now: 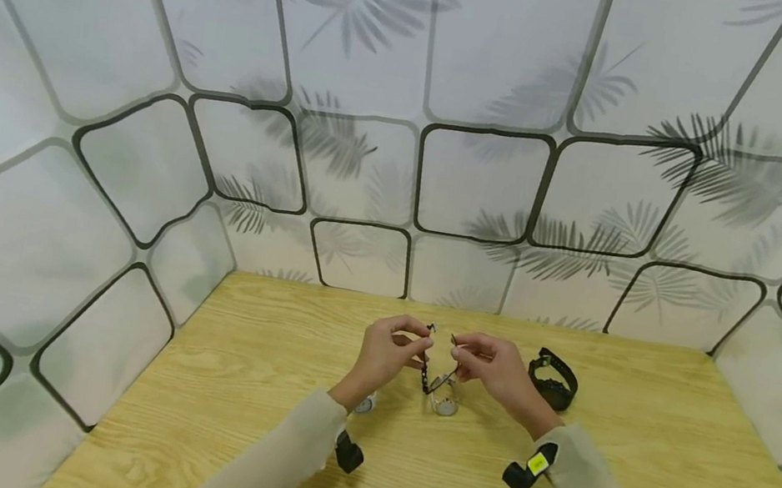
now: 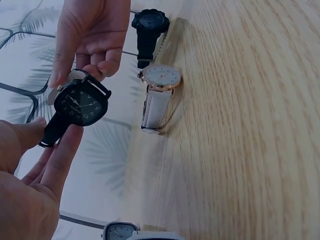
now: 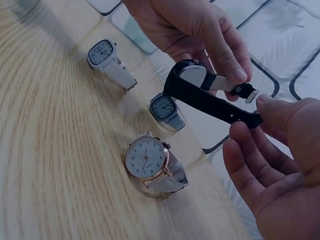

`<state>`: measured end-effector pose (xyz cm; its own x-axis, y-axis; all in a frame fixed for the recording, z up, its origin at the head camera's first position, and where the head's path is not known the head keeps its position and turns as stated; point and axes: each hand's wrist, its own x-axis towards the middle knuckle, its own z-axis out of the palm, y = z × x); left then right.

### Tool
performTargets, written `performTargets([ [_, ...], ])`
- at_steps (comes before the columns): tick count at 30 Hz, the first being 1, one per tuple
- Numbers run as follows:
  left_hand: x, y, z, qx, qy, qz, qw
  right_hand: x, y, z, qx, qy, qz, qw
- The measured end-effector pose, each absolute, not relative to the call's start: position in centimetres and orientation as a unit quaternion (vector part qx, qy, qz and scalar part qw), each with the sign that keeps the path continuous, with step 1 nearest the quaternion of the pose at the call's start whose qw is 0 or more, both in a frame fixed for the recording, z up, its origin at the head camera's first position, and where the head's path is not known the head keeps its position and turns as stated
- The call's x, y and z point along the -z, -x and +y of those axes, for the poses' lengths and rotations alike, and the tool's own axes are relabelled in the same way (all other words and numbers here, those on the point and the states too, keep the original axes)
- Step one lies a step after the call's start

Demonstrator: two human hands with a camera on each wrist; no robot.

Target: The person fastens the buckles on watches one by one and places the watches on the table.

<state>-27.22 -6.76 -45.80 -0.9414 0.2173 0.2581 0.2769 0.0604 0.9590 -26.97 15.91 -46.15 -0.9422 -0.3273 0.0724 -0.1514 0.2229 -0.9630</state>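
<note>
Two hands [image 1: 384, 353] [image 1: 496, 369], grip on one black watch [image 3: 205, 101], dial [image 2: 81, 104] in left-wrist view only

enclosed workspace, leaf-patterned walls [image 1: 479, 185], wood-grain table [image 1: 643, 434]

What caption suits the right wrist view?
Left hand and right hand hold a black watch; three more watches sit nearby.

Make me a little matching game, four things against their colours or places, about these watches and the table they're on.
1. Rounded-square black watch
2. Tabletop
3. Chunky black watch
4. Round white-faced watch

A. Rose-gold rim
B. Held up by the left hand and right hand
C. Yellowish wood grain
D. Resting just right of the right hand in the head view

Pairs: 1-B, 2-C, 3-D, 4-A
</note>
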Motion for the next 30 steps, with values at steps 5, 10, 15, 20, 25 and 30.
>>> performTargets([
  [5,45.7,27.3,-6.9,0.669,0.165,-0.725,0.019,45.8,26.8,15.8,0.613,0.143,0.775,0.06],
  [10,45.2,27.1,-7.3,0.665,0.162,-0.729,0.005,45.6,26.7,15.8,0.612,0.144,0.776,0.048],
  [15,45.0,26.9,-7.8,0.659,0.152,-0.737,-0.022,45.4,26.6,15.8,0.609,0.146,0.778,0.041],
  [20,45.0,26.9,-8.2,0.653,0.149,-0.74,-0.056,45.3,26.6,15.8,0.609,0.151,0.777,0.039],
  [25,44.9,27.0,-8.4,0.652,0.139,-0.741,-0.088,45.2,26.5,15.7,0.602,0.16,0.781,0.039],
  [30,45.0,27.0,-8.4,0.651,0.128,-0.743,-0.088,45.2,26.4,15.6,0.597,0.165,0.784,0.039],
])
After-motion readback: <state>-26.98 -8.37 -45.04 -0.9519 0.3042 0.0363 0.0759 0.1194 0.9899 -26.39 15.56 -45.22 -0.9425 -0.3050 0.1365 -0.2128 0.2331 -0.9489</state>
